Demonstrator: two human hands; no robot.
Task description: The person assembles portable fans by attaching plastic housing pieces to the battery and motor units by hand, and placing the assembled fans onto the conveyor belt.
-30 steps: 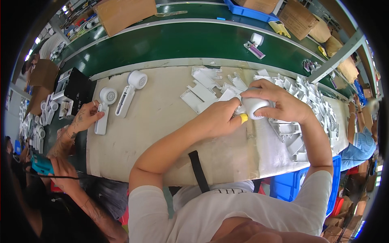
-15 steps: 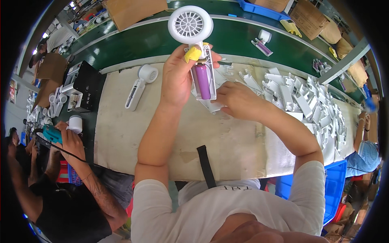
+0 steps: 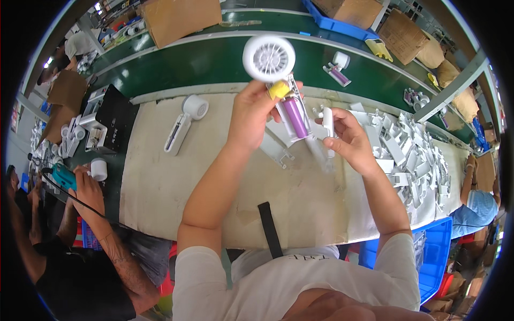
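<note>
My left hand is closed round the neck of a white handheld fan, its round grille head up. Yellow tape wraps my left thumb. The fan's handle lies open, showing a purple battery cell. To its right, my right hand grips a white plastic handle cover between thumb and fingers, close beside the open handle but seemingly apart from it. Below the fan, loose white covers lie on the table, partly hidden. Another white fan lies on the table to the left.
A large heap of white plastic covers fills the table's right side. Beyond it runs a green conveyor carrying an open fan with a purple cell. A black machine stands left. A co-worker's hand holds a teal power tool.
My right hand has picked up a white cover and lifted it beside the fan. My left hand has brought the fan lower and to the right, with its handle tilted.
</note>
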